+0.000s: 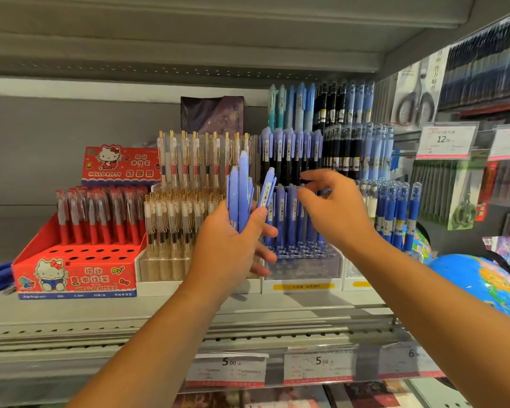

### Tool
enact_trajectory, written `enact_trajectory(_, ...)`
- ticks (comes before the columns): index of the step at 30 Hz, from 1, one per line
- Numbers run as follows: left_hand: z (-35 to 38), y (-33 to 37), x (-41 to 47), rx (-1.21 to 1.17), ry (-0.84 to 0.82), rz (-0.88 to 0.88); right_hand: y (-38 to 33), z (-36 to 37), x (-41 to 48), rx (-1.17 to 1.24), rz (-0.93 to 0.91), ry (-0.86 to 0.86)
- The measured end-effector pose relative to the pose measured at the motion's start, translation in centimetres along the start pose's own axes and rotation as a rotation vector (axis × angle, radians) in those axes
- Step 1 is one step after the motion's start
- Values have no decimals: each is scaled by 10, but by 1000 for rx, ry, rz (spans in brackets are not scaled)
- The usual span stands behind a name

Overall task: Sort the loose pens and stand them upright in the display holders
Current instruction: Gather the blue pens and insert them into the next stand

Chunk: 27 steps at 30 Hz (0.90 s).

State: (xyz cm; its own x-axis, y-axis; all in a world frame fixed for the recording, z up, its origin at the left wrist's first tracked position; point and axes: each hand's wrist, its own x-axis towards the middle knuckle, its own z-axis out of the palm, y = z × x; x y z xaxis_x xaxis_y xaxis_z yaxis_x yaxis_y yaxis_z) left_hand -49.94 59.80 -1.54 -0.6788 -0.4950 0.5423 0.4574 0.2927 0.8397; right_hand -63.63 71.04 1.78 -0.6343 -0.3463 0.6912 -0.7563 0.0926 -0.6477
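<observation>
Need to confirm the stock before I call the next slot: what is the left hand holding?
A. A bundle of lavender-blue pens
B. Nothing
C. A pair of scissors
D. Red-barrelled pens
A: the left hand grips several lavender-blue pens together, caps up, in front of the display holders.

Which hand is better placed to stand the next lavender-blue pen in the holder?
Right. The right hand looks empty, fingers apart beside the bundle of lavender-blue plastic pens, above the clear perforated plastic holder. The left hand grips that bundle.
</observation>
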Motion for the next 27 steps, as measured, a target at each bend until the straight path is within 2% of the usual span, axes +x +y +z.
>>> enact_trajectory(3, 0, 0, 1, 12, -8, -10, -18, 1, -4, 310, 74, -109)
enact_trajectory(5, 1, 0, 1, 26, -24, -22, -27, 3, -7, 406, 67, -190)
enact_trajectory(9, 0, -1, 1, 47, -70, -24, -34, 8, -12, 438, 52, -244)
enact_trajectory(16, -1, -2, 0, 88, -102, -37, -30, 8, -16, 525, 103, -226)
enact_trajectory(22, -2, -7, 3, 94, -22, -20, -25, 2, -14, 525, 126, -152)
enact_trajectory(27, -3, -6, 4, 77, 50, -29, -20, -15, 0, 421, 110, -37)
